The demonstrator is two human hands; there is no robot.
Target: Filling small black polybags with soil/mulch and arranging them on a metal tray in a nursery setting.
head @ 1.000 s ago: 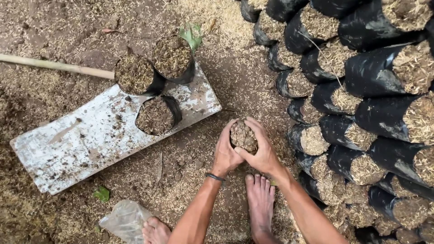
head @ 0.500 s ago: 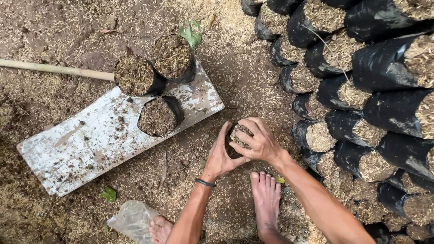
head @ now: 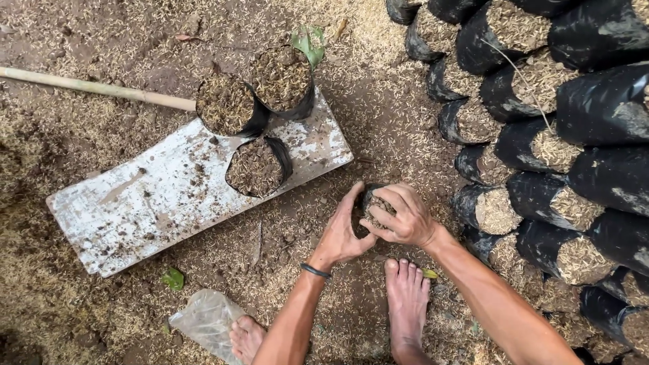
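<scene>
Fingers [head: 385, 206] of our right hand [head: 404, 217] and left hand [head: 341, 230] grip small soil-filled black plastic bag [head: 368, 203]; thin bag, hard squeeze could spill soil.

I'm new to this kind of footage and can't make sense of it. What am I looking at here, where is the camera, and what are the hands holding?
There is no machine: one camera sits on a person's head and looks down at their own two bare hands and feet. The left hand, with a dark wristband, cups the side of a small black bag of soil; the right hand presses on its top. The ground is dirt strewn with rice husk. To the left lies a dirty white board carrying three filled bags, with a pole behind it. On the right are rows of filled black bags leaning together. A clear plastic bag lies by the left foot.
</scene>
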